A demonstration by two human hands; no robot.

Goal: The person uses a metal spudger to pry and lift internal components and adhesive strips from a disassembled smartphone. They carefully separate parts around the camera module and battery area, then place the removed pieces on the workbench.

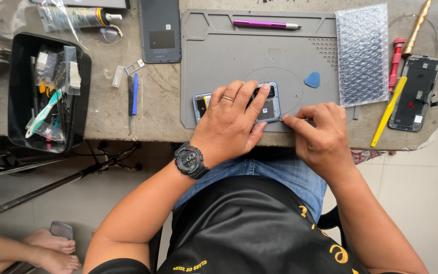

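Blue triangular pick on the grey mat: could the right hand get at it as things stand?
Probably yes. The blue pick lies alone on the grey mat, just beyond the right hand, with nothing between them. That hand is pinching a thin tool at the opened phone, so it would have to let go first.

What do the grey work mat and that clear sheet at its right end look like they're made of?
The grey mat looks like matte silicone or rubber: moulded recessed trays and no glare. The clear sheet is plastic bubble wrap, with rows of shiny air pockets. The left hand presses an opened phone onto the mat.
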